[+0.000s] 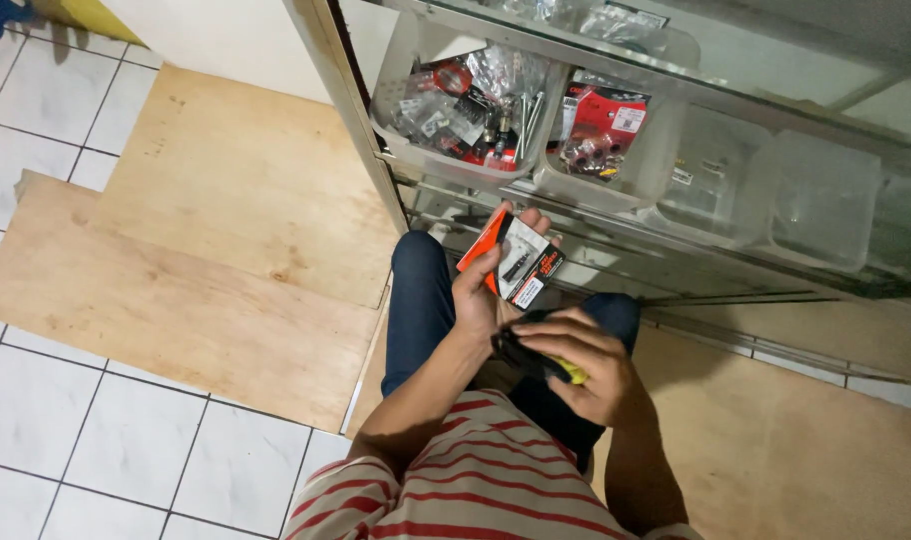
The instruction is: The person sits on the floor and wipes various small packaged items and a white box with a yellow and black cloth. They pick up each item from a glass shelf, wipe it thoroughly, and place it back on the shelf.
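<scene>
Orange-and-black flat retail packet with a clear window (513,262) sits upright in left hand (479,296), thumb clamped across its front, just above the knees. Right hand (582,368) curls closed around a black tool with yellow tip (543,362) (kind unclear). Beyond: clear plastic bins of bagged hardware (463,100) on glass cabinet shelf (616,235).

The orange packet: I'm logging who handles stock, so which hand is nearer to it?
Left. The left hand holds the orange packet; the right hand sits just below it, closed on a dark tool with a yellow tip.
</scene>
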